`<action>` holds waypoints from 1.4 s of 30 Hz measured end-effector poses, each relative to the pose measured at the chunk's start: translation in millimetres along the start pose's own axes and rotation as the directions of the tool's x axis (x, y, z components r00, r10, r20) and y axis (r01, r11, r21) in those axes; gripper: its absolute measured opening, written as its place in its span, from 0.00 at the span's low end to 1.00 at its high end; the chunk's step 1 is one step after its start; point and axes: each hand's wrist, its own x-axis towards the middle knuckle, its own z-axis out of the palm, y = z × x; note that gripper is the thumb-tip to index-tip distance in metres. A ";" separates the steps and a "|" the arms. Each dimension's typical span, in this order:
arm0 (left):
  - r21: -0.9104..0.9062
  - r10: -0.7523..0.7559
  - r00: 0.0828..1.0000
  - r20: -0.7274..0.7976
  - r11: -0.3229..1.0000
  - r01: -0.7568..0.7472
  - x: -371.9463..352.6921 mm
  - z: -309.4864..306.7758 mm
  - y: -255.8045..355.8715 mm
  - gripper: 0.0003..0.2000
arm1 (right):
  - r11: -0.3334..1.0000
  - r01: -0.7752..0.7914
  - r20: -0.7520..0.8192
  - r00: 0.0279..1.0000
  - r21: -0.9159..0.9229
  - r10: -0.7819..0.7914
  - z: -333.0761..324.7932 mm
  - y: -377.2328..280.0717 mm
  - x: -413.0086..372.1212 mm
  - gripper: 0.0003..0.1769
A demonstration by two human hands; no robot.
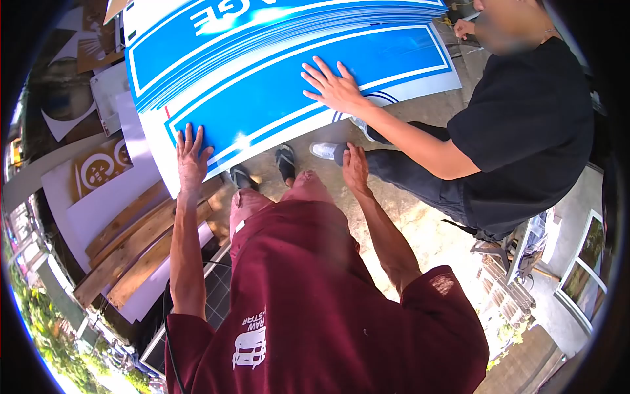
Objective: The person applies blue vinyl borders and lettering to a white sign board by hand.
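A large printed blue sheet with a white border (pixel 262 108) lies at the front of a stack. My left hand (pixel 191 159) rests flat on its near left corner, fingers spread. My right hand (pixel 355 169) hangs away from the sheet, near the co-worker's shin. Its fingers are loosely bent, and I see nothing in them. The co-worker's hand (pixel 335 87) is spread flat on the same sheet, right of its middle. Behind lie several more blue sheets, fanned at their edges; the top one (pixel 262 33) bears large white letters seen upside down.
A co-worker in a black shirt (pixel 525 131) sits or crouches at the right, legs reaching toward my feet. Wooden planks (pixel 138 243) and cut white boards (pixel 108 210) lie at the left. A dark gridded panel (pixel 216 289) stands beside my left arm.
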 end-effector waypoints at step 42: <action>-0.025 0.030 0.999 -0.023 0.999 -0.031 0.5 0.6 -1.8 0.31 | 0.992 -0.115 -0.026 0.993 -0.046 0.114 17.5 54.5 -18.0 0.16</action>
